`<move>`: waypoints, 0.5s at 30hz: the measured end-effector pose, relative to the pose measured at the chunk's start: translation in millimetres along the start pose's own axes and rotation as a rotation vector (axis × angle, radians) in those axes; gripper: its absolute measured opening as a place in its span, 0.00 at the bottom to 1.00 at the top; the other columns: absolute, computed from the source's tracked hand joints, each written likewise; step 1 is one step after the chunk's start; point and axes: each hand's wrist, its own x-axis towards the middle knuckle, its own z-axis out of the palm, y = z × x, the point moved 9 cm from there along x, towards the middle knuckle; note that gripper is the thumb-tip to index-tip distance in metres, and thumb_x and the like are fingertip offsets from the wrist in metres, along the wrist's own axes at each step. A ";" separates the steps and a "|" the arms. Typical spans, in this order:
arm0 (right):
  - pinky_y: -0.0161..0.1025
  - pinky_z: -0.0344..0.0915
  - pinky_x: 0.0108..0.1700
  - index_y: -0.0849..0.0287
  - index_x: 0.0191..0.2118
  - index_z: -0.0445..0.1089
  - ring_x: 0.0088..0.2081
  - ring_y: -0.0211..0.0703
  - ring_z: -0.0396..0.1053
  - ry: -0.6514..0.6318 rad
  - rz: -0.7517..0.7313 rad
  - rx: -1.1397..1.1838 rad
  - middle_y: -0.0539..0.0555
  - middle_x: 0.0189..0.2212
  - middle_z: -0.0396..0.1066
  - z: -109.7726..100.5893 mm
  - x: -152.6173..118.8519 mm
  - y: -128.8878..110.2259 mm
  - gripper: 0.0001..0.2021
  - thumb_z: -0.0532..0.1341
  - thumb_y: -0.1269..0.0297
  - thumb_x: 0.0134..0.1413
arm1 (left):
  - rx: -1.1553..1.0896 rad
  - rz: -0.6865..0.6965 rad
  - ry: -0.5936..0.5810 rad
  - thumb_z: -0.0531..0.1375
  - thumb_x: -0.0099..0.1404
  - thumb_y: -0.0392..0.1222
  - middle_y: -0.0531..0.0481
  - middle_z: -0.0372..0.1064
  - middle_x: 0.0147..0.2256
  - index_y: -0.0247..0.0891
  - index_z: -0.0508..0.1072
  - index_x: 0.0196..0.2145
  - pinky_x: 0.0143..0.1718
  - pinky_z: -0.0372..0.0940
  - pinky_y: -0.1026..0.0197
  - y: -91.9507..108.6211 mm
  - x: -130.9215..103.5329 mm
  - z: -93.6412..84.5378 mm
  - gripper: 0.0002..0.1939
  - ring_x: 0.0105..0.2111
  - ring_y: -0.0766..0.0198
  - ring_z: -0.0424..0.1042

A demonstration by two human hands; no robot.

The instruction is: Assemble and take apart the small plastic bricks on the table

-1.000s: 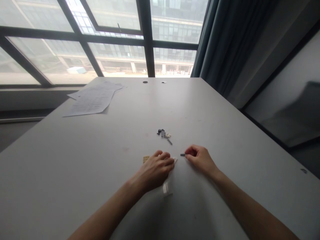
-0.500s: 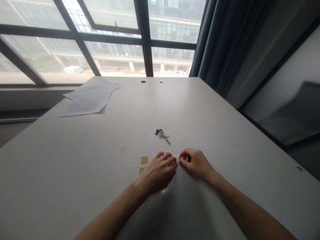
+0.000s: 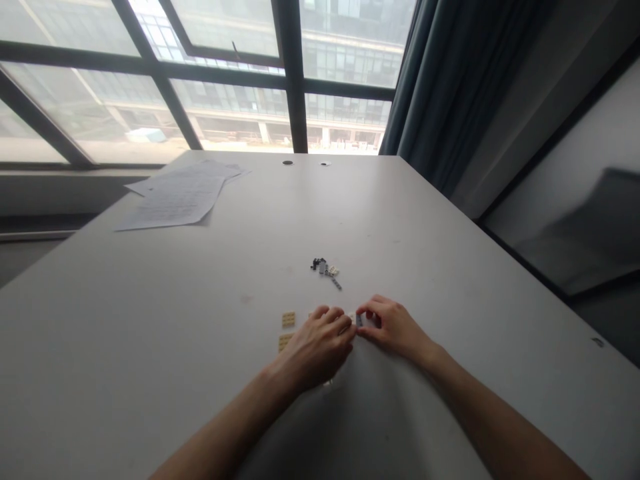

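Note:
Near the middle of the white table, my left hand (image 3: 327, 337) is closed on a small white piece (image 3: 352, 318), mostly hidden under its fingers. My right hand (image 3: 393, 327) faces it from the right, thumb and fingertips pinching a small grey piece (image 3: 359, 320) that sits against the white one. Two tan studded plates, an upper one (image 3: 289, 319) and a lower one (image 3: 284, 342), lie left of my left hand. Beyond the hands is a small pile of black, grey and white pieces (image 3: 323, 267). A small clear or white piece (image 3: 328, 383) shows below my left hand.
Printed papers (image 3: 175, 197) lie at the table's far left. Two round holes are near the far edge of the table (image 3: 260, 220), under the window. A dark curtain (image 3: 430, 87) hangs at the right, and a small dark mark (image 3: 597, 342) shows near the right edge.
The grey piece now shows at my right fingertips, beside the white piece. My right thumb and fingers have shifted slightly left. My left hand covers more of the clear or white piece below it.

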 end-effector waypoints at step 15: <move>0.36 0.63 0.39 0.55 0.42 0.73 0.34 0.40 0.66 0.020 -0.056 0.006 0.50 0.33 0.67 1.9 1.8 -0.4 0.11 0.66 0.64 0.50 | -0.001 -0.009 -0.029 0.52 0.67 0.37 0.46 0.69 0.40 0.37 0.68 0.42 0.45 0.57 0.54 -2.5 -0.6 1.4 0.08 0.42 0.58 0.64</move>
